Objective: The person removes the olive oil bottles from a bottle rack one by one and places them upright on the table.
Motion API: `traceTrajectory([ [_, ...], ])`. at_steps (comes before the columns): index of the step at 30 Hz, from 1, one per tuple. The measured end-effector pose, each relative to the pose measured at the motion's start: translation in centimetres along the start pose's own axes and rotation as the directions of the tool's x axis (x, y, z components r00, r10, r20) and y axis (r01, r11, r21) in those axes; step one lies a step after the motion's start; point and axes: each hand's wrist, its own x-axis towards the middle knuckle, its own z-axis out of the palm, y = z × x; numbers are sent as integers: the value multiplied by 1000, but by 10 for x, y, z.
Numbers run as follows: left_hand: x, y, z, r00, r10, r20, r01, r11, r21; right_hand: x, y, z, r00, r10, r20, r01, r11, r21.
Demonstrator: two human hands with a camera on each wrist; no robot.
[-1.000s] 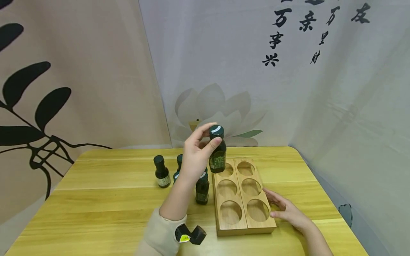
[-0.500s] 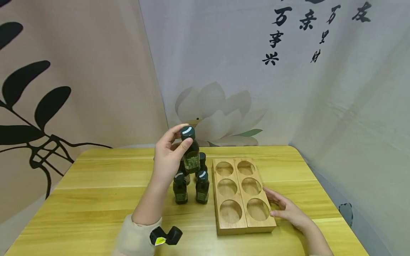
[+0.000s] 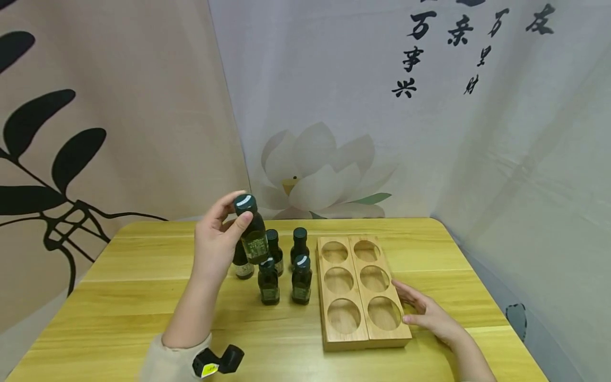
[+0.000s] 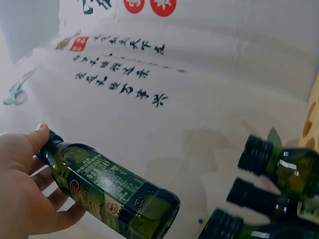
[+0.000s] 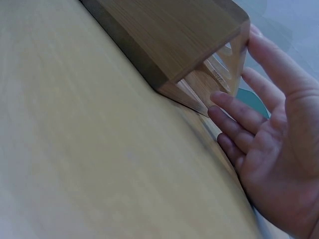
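My left hand (image 3: 217, 239) grips a dark green glass bottle (image 3: 255, 239) near its neck, up in the air over the standing bottles. In the left wrist view this bottle (image 4: 112, 186) is tilted, its green label showing and its cap mostly behind the thumb. My right hand (image 3: 429, 315) touches the right side of a wooden rack (image 3: 360, 339) with round holes, its fingers loosely bent. The right wrist view has the thumb and fingertips of this hand (image 5: 279, 134) at the end of the rack (image 5: 184, 35), not wrapped round it.
Several dark bottles stand left of the rack, among them a front one (image 3: 269, 284), one beside the rack (image 3: 302, 281) and one at the back (image 3: 299, 246). Another (image 3: 243, 269) is partly hidden behind the held bottle. A printed cloth (image 3: 329, 106) hangs behind the wooden table (image 3: 143, 297).
My left hand has carried the bottle leftward from above the rack's far left hole to above the standing bottles. My right hand and the rack have stayed put.
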Motion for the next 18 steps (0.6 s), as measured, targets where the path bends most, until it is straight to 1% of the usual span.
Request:
traceTrajectory([
  [5,-2,-1,-14,999,-12,-41,13,1000,23,0,1,0,1000,-18,-2,18,999,-27],
  [9,-5,-3,-22,997,-42,-68,45,998,52,0,2,0,999,-39,2,39,998,-45],
  [15,-11,-13,-33,995,-78,-61,83,993,84,-1,1,0,1000,8,-8,-8,1000,-21],
  [18,-17,-21,-37,994,-91,-53,97,989,108,-1,1,0,1000,4,-10,-5,1000,-15],
])
